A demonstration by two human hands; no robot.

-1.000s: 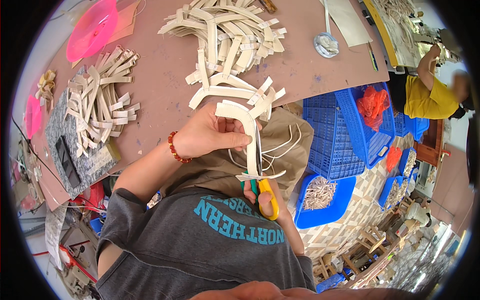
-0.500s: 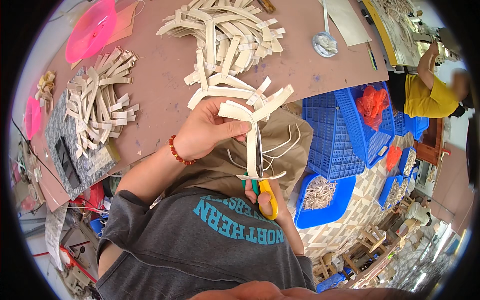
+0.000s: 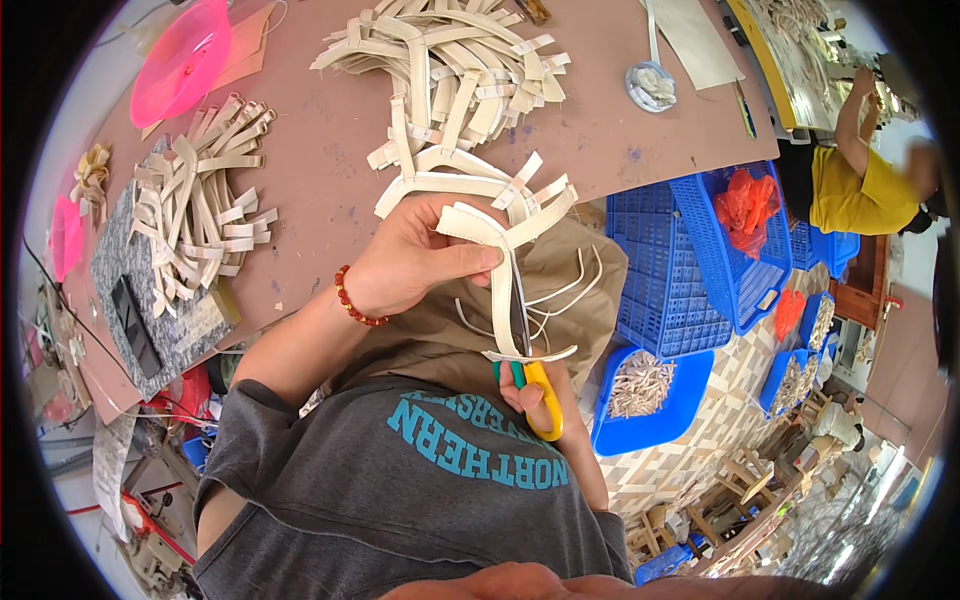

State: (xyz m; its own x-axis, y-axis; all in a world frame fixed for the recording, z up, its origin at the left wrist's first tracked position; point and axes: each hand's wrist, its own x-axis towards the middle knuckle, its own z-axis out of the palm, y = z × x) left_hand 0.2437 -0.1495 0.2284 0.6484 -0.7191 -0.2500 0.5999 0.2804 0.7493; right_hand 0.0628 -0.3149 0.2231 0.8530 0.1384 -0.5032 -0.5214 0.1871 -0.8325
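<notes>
A cream, Y-shaped stitched strap piece (image 3: pixel 502 295) hangs from my left hand (image 3: pixel 410 255), its thumb and fingers pinched near the fork. My right hand (image 3: pixel 523 396) is closed round the yellow and green handles of a pair of scissors (image 3: pixel 545 402). Their blades point up along the right edge of the strap's lower arm. At that arm's lower end, a thin cream strip (image 3: pixel 535 356) lies crosswise by the scissors. Just beyond my left hand, more cream straps (image 3: pixel 450 182) lie at the table's edge. Thin cream offcuts (image 3: pixel 565 290) rest on the brown cloth over my lap.
On the brown table (image 3: pixel 310 150) are a large strap pile (image 3: pixel 450 75), a second pile (image 3: pixel 200 200) on a grey slab (image 3: pixel 115 240), and a pink basin (image 3: pixel 180 65). Blue crates (image 3: pixel 665 270) and a scrap-filled blue tub (image 3: pixel 650 425) stand right. A person in yellow (image 3: pixel 850 190) works far right.
My right hand and the scissors have shifted slightly right. The strap's upper right arm has tipped a little down and left; my left hand keeps its pinch.
</notes>
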